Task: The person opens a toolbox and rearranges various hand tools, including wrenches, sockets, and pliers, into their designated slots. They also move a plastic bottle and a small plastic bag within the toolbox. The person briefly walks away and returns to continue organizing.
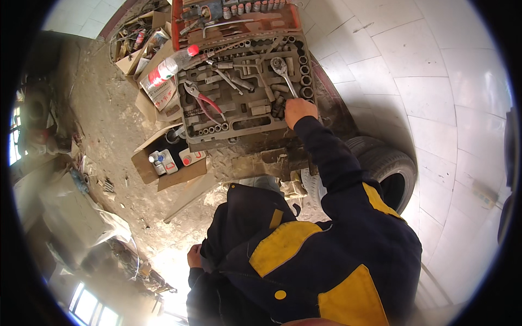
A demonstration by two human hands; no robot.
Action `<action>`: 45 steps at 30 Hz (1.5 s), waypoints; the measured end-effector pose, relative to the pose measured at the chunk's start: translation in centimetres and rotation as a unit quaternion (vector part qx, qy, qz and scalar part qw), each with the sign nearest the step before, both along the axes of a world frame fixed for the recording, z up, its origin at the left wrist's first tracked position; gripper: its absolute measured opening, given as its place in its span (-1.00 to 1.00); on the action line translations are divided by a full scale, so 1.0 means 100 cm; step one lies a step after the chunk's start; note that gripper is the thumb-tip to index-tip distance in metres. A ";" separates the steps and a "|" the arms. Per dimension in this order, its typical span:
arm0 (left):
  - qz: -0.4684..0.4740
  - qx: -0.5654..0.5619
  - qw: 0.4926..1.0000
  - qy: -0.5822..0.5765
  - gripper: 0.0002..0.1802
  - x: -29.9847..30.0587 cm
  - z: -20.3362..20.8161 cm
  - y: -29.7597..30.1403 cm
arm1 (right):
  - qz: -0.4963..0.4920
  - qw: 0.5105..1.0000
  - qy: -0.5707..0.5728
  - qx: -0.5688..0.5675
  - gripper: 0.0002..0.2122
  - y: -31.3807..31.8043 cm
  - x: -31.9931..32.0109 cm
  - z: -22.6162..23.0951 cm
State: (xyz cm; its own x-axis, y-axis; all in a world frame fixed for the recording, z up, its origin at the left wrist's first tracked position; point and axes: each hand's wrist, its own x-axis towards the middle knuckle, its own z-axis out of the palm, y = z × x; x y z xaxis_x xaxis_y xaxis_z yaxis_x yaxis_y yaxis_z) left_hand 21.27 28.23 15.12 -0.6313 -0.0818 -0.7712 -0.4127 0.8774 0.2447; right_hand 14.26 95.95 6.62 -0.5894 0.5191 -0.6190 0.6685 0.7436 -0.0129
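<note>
My right hand [300, 112] is closed around the handle end of a silver ratchet wrench [280, 67], whose round head lies over the upper right of a grey socket tool case [239, 124]. Red-handled pliers [202, 98] rest in the left part of that case, beside loose metal tools and sockets. A row of ring-shaped sockets [305, 80] runs along its right edge. Down by my side, away from the tools, is my left hand [194, 256]; its fingers are mostly hidden by the sleeve and the angle.
An orange tool case [236, 27] lies open beyond the grey one. A clear bottle with a red cap [167, 69] leans at the left edge. Below sits a cardboard box [147, 168] with small containers [166, 162]. Tyres [394, 179] stand at right against a white tiled wall [418, 103].
</note>
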 end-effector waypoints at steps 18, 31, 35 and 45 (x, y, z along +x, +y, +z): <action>0.012 0.005 0.999 -0.043 -0.73 0.006 -0.005 0.001 | -0.126 0.961 0.213 -0.120 -0.64 0.012 0.018 -0.009; 0.022 0.024 0.999 -0.022 -0.65 -0.002 -0.010 0.011 | -0.090 0.960 0.234 -0.125 -0.58 0.039 -0.021 -0.008; 0.042 0.040 0.998 -0.026 -0.64 -0.001 -0.012 0.009 | -0.136 0.925 0.294 -0.196 -0.62 0.060 -0.015 -0.017; 0.018 0.032 0.999 -0.007 -0.63 0.008 -0.022 -0.004 | 0.093 0.966 0.179 -0.159 -0.74 0.060 -0.019 -0.013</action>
